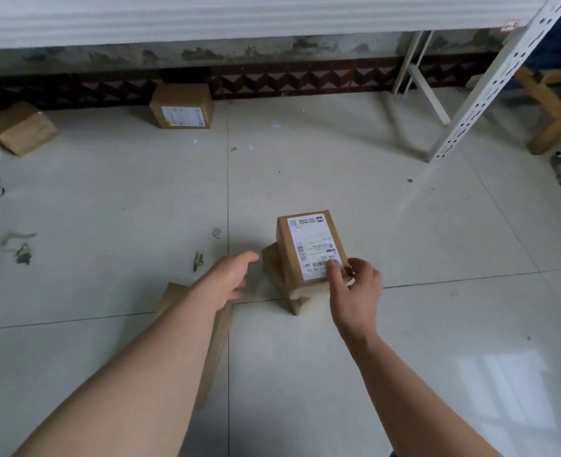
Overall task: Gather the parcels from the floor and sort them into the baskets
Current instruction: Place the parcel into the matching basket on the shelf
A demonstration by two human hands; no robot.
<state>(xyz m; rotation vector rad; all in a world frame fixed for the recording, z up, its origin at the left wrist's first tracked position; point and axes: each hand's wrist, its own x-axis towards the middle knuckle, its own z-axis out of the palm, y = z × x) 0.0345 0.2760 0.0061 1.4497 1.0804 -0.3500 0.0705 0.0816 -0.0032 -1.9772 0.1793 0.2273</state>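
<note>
The right hand [355, 291] pinches the near end of the labelled parcel [309, 245], thumb laid on the printed label and the other fingers curled round the edge below it. That parcel lies tilted on top of a lower parcel [271, 263], whose brown side shows just beyond the thumb and under the near corner, and both sit on the tiled floor [437, 324]. Across the stack from the right hand, the left hand [231, 275] hangs just beside the lower parcel with its fingers loosely spread and holding nothing; it is a little blurred, and I cannot tell whether the fingertips touch the cardboard. Under the left forearm, nearer the body, lies a flat parcel [218, 344]. Well beyond both hands, a wall parcel [182, 105] stands against the patterned skirting, and a tilted parcel [18, 127] lies farther off on the left hand's side. Out past the right hand rises a perforated shelf upright [490, 80], with a wooden frame [556, 107] behind it. No baskets are in view. The step in hand looks like gathering: the top parcel is being taken off the stack. The next move probably calls for a firmer hold, with the left hand closing on the far side or on the lower parcel, and lifting level so that nothing slides off.
</note>
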